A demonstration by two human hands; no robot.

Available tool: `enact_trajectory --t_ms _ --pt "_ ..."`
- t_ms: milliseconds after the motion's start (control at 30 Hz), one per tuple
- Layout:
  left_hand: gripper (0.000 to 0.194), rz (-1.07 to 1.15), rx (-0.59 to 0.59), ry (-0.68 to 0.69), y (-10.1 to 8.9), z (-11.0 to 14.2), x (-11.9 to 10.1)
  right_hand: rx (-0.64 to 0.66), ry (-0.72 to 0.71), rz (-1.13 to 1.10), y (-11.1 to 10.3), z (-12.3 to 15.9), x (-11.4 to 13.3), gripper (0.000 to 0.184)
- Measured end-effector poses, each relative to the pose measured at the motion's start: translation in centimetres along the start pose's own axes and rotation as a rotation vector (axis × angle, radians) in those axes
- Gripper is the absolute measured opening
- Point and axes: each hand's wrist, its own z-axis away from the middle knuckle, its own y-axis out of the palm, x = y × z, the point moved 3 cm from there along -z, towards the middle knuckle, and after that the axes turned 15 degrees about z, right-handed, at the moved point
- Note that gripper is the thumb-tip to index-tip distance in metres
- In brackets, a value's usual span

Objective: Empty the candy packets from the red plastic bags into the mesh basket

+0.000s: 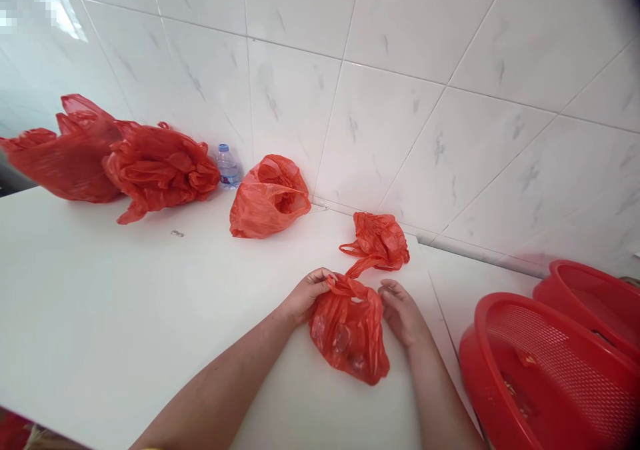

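Note:
A small red plastic bag (350, 333) with something inside lies on the white counter (125, 303) in front of me. My left hand (310, 293) is closed on the bag's knotted top at its left side. My right hand (403, 313) rests against the bag's right side with fingers curled, touching the top edge. Just behind lies another small knotted red bag (377, 240).
A red bag (267, 200) with an open mouth stands by the tiled wall, with a small water bottle (227, 167) to its left. Two larger red bags (115, 157) lie at far left. Red perforated baskets (550, 370) stand at the right.

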Motion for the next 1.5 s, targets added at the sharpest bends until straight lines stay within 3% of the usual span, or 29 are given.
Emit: enact_trajectory --t_ms 133,267,600,733,833,900,1033,1100,1167,1233,1300,1500 --pt "0.010 -0.005 -0.008 -0.011 -0.7 -0.1 -0.3 -0.223 0.003 -0.027 -3.6 -0.3 0.3 0.034" --pt "0.009 0.018 -0.013 0.035 -1.3 -0.2 -1.0 -0.346 0.005 -0.012 -5.2 -0.1 0.7 0.036" --pt "0.018 -0.042 0.005 0.038 -0.6 0.0 -1.6 -0.356 -0.044 0.168 -5.3 0.0 0.9 0.036" --pt "0.032 -0.146 -0.114 0.152 -1.3 -0.1 -2.2 -0.376 -0.061 0.256 -4.9 -0.1 0.9 0.037" --pt "0.037 -0.300 -0.181 0.246 -1.2 0.3 -2.4 -0.372 -0.070 0.456 -3.8 0.1 1.2 0.032" --pt "0.047 -0.521 -0.114 0.286 -0.4 0.7 -1.9 -0.341 -0.072 0.632 -2.5 0.2 1.4 0.029" --pt "0.078 -1.005 0.170 0.291 2.0 1.5 0.2 -0.261 -0.091 0.835 0.6 0.5 0.9 0.022" --pt "0.071 -1.158 0.267 0.277 2.8 1.8 1.1 -0.233 -0.117 0.853 1.7 0.6 0.6 0.019" --pt "0.046 -1.206 0.290 0.254 3.0 1.9 1.5 -0.237 -0.130 0.867 2.1 0.6 0.4 0.020" --pt "0.031 -1.161 0.238 0.226 2.6 1.9 1.0 -0.271 -0.134 0.889 2.1 0.4 0.5 0.023" --pt "0.029 -1.068 0.118 0.228 1.5 1.8 -0.4 -0.311 -0.139 0.909 1.7 0.2 0.7 0.025" --pt "0.033 -0.810 -0.434 0.413 -3.5 3.1 -7.9 -0.361 -0.108 0.960 0.9 -0.2 0.8 0.025"
